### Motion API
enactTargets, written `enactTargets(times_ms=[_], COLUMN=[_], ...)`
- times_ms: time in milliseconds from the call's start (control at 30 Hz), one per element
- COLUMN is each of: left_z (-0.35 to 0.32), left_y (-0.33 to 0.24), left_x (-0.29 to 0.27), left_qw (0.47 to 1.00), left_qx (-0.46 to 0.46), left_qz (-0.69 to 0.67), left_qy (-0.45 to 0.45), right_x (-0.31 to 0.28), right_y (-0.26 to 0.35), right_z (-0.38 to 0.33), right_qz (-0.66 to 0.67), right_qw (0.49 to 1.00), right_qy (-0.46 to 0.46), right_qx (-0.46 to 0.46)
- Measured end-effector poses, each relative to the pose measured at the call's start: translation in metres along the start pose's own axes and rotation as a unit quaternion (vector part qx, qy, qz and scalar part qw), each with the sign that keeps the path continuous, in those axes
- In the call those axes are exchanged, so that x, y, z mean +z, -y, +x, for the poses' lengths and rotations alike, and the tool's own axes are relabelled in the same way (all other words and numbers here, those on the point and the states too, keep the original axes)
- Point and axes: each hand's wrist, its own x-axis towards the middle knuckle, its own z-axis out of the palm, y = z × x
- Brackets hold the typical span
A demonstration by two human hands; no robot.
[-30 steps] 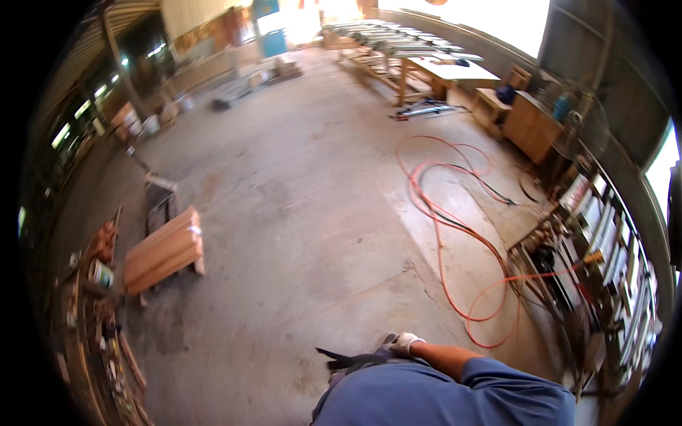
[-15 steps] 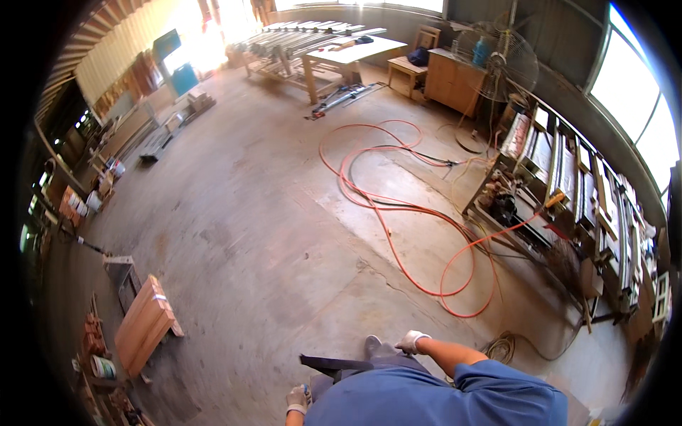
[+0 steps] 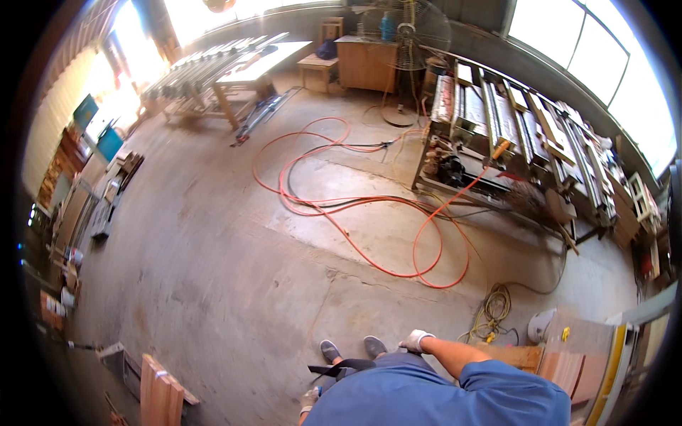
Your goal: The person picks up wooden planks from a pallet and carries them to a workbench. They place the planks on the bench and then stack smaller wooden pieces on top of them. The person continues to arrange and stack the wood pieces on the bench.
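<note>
My left hand, in a pale glove, hangs at my left side with its fingers curled. A small blue bit shows at it, too small to name. My right hand, in a pale glove too, rests by my right thigh, its fingers curled in and nothing visible in them. A black strap-like piece sticks out at my waist, between the hands. Below, my two grey shoes stand on the concrete floor.
An orange hose loops over the floor ahead. To the right stand a rack of long strips, a coiled cable and a white bucket. Wooden boards lean at lower left. A fan and a white-topped table stand farther off.
My view has turned right, so the hose, rack and table sit farther left. The bucket and stacked boards at lower right have come into view. Both hands stay low at my sides.
</note>
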Motion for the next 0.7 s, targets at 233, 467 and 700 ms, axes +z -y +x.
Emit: enactTargets(times_ms=[233, 467, 700], left_z=[0.053, 0.082, 0.112], left_y=[0.028, 0.056, 0.058], left_x=[-0.103, -0.177, -0.188], left_qw=[0.975, 0.961, 0.957], left_qx=[0.085, 0.187, 0.184], left_qz=[0.173, 0.201, 0.209], left_qy=[0.110, 0.041, 0.083], right_x=[0.052, 0.103, 0.103], right_y=[0.022, 0.050, 0.050], right_z=[0.026, 0.045, 0.004], right_qz=[-0.027, 0.025, 0.057], right_qw=[0.999, 0.994, 0.993], right_qy=[-0.040, -0.106, -0.103], right_qx=[-0.016, -0.029, 0.012])
